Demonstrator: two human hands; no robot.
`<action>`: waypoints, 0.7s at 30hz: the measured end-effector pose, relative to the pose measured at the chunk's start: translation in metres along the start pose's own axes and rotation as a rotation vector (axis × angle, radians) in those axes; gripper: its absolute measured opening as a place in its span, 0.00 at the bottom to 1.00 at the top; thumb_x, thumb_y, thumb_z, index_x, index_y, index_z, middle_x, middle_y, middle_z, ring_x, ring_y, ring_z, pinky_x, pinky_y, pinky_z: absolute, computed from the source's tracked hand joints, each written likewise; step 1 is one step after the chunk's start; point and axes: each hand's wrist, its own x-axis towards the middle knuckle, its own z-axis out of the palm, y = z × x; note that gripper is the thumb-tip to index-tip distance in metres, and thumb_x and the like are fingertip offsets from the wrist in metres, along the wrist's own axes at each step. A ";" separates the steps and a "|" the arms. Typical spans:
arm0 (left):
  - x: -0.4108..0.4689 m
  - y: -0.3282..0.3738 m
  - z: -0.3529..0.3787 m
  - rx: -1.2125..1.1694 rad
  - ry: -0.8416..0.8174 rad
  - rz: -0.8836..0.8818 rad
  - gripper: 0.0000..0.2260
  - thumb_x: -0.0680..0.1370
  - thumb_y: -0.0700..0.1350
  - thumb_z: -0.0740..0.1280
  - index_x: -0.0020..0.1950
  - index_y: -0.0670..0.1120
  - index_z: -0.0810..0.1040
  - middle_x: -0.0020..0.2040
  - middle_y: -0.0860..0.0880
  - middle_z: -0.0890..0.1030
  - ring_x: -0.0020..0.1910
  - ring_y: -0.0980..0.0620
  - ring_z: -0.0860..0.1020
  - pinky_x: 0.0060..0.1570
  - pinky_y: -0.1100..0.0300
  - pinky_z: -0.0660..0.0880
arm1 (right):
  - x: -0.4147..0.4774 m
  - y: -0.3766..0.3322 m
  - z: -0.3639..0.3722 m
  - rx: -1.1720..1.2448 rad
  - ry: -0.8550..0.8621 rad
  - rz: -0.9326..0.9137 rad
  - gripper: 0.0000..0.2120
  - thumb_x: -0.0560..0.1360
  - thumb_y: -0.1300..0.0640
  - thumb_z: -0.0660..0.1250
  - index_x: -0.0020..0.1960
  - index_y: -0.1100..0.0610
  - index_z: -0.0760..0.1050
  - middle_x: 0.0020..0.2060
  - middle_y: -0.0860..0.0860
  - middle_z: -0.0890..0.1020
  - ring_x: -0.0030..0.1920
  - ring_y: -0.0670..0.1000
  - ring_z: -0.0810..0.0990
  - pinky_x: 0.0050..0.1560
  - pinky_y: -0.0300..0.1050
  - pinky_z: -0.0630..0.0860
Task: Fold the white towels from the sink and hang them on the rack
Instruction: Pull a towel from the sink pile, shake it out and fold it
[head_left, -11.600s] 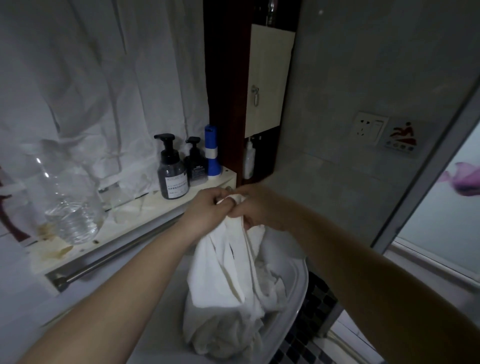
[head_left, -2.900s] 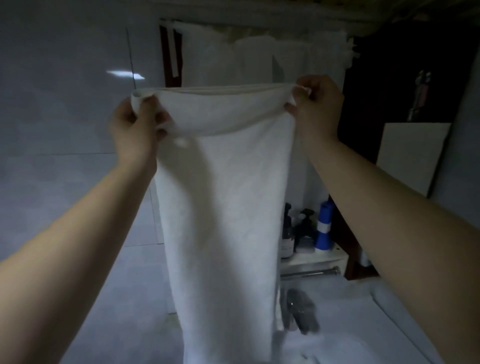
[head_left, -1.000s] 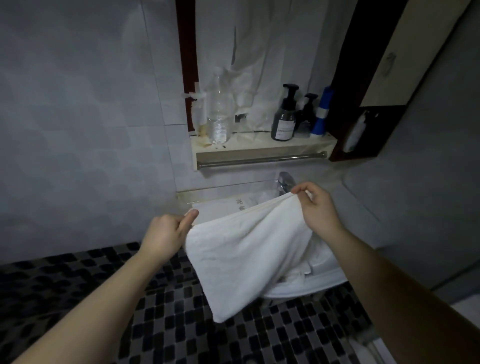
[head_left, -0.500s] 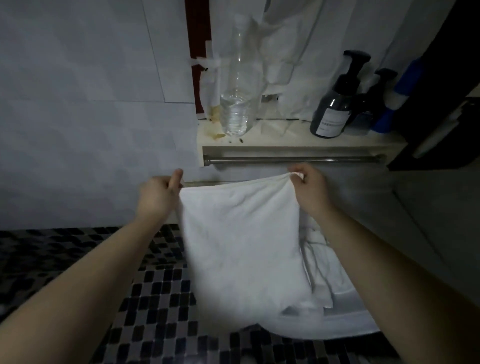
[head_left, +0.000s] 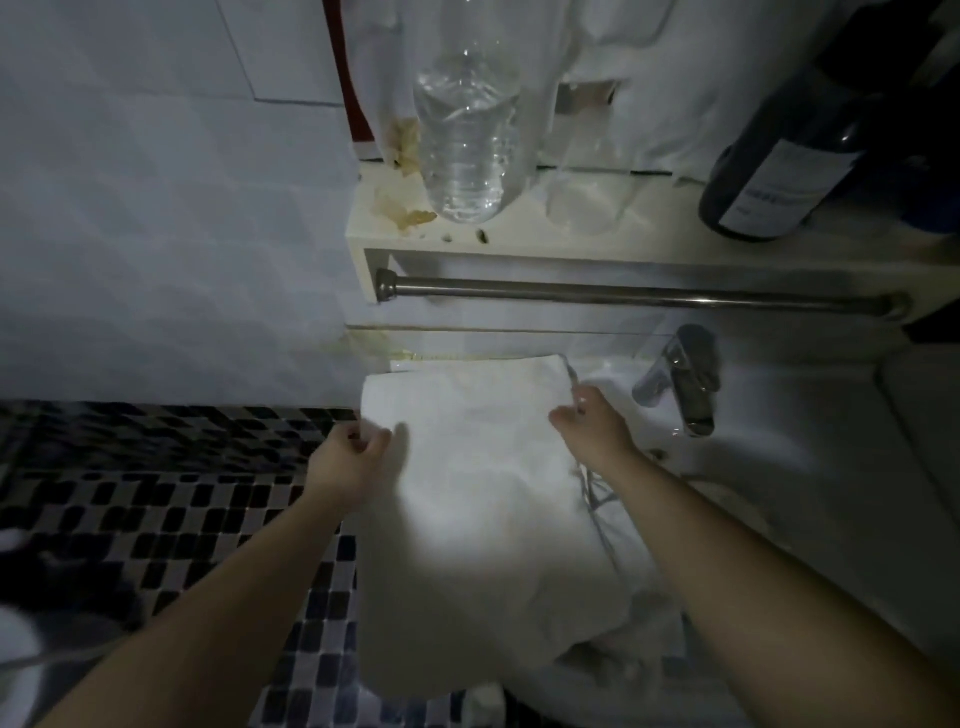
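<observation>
Both hands hold the folded white towel (head_left: 483, 499): my left hand (head_left: 349, 464) pinches its left edge, and my right hand (head_left: 593, 432) pinches its right edge near the top corner. I see the towel in the middle of the frame, below the metal rack (head_left: 623, 296) and apart from it, hanging over the left rim of the sink (head_left: 789, 467). The tap (head_left: 681, 382) stands just right of my right hand.

A dim, bluish scene is recorded. The folded white cloth towel (head_left: 483, 493) is lit brightest, its near part washed out and blurred. A glint is caught on the round steel towel rail (head_left: 639, 297); edges are darkened and bowed by the wide lens.
</observation>
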 end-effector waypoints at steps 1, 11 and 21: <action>0.000 -0.001 0.004 0.026 0.005 -0.021 0.27 0.77 0.62 0.66 0.67 0.44 0.75 0.52 0.47 0.81 0.48 0.46 0.78 0.45 0.55 0.72 | 0.001 0.005 0.004 0.002 -0.032 0.041 0.28 0.75 0.48 0.67 0.73 0.53 0.67 0.58 0.52 0.79 0.56 0.56 0.79 0.51 0.44 0.71; -0.006 -0.017 0.019 -0.079 0.039 -0.205 0.26 0.81 0.61 0.62 0.63 0.39 0.77 0.59 0.37 0.80 0.54 0.38 0.77 0.52 0.51 0.72 | -0.009 0.048 0.027 0.082 -0.055 0.250 0.50 0.64 0.39 0.77 0.75 0.55 0.55 0.66 0.55 0.75 0.55 0.57 0.78 0.53 0.47 0.73; -0.049 -0.048 0.031 -0.294 -0.115 -0.356 0.32 0.72 0.66 0.71 0.61 0.40 0.78 0.60 0.40 0.80 0.56 0.38 0.79 0.61 0.42 0.76 | -0.042 0.064 0.023 0.396 -0.396 0.425 0.22 0.68 0.52 0.81 0.58 0.56 0.79 0.46 0.51 0.87 0.43 0.52 0.87 0.44 0.48 0.82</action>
